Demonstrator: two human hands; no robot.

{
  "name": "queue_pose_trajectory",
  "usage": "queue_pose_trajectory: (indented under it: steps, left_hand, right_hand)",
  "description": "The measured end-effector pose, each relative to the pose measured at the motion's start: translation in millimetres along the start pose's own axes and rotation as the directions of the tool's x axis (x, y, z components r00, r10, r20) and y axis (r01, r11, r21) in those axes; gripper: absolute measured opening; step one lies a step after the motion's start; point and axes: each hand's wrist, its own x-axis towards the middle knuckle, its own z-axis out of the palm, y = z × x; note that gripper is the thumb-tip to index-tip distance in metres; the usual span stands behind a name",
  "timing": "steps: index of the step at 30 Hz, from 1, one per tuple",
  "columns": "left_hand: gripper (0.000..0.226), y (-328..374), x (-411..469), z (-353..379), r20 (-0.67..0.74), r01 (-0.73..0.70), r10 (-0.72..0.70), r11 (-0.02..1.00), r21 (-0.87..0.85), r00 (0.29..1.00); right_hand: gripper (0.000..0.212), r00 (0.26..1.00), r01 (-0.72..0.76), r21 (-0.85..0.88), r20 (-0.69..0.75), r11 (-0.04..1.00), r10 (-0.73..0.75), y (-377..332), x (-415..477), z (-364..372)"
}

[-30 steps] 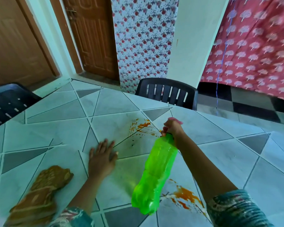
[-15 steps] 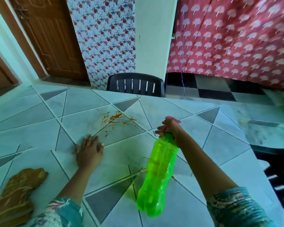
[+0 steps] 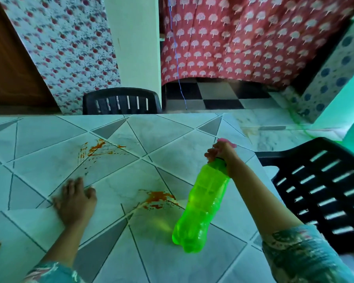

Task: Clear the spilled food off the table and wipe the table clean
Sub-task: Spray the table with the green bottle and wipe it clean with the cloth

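Spraying seems the step: right hand (image 3: pixel 223 154) grips the green bottle (image 3: pixel 202 203) by its pink-topped neck, above the table (image 3: pixel 172 139) beside the near orange spill (image 3: pixel 158 198); left hand (image 3: pixel 75 201) rests flat on it, fingers straight; aim the top squarely at each stain, far spill (image 3: pixel 98 149) included; no readable label.

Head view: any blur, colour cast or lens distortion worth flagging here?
Head view: motion blur softens the left hand, the floral wall and the black chair at right; a teal cast covers that same view, and its wide lens bows the red curtain; the green bottle in the right hand throws a green glow on the table.
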Motion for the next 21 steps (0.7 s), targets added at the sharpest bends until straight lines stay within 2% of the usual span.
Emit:
queue_pose_trajectory:
  steps: [2, 6, 8, 11, 13, 17, 21]
  left_hand:
    - [0.067, 1.4, -0.5, 1.5, 0.003, -0.012, 0.012, 1.000, -0.005, 1.000]
    - [0.056, 3.6, -1.1, 2.2, 0.002, -0.026, 0.026, 1.000, 0.000, 1.000]
    - [0.056, 4.7, 0.5, -4.1, 0.026, -0.010, 0.011, 1.000, -0.016, 1.000]
    - [0.052, 2.4, 3.2, -20.3, 0.013, 0.002, -0.001, 0.998, -0.068, 1.000]
    - [0.050, -7.9, 1.7, -31.2, -0.021, 0.023, -0.024, 0.998, -0.052, 0.999]
    - [0.051, -42.5, -5.7, -37.6, -0.002, 0.080, -0.080, 0.997, 0.007, 0.997]
    - [0.054, -67.4, -16.6, -31.0, 0.041, 0.060, -0.060, 0.998, 0.021, 0.997]
  right_hand:
    - [0.025, 0.997, 0.022, 0.061, -0.081, 0.998, -0.017, -0.4, -0.8, -17.0]
    - [0.020, 0.989, 0.016, 0.080, -0.147, 0.997, -0.004, 5.3, -0.8, -27.8]
    - [0.016, 0.998, -0.016, 0.051, -0.062, 0.999, 0.019, 12.2, -4.2, -13.5]
    - [0.011, 0.988, -0.041, -0.019, 0.150, 0.999, 0.044, 30.1, -11.5, 33.3]
    - [0.009, 0.954, -0.065, -0.063, 0.288, 0.996, 0.080, 46.1, -19.4, 74.7]
    - [0.008, 0.878, -0.152, -0.093, 0.445, 0.984, 0.178, 66.2, -35.5, 145.4]
    - [0.014, 0.804, -0.105, -0.255, 0.546, 0.961, 0.233, 91.2, -46.7, 206.1]
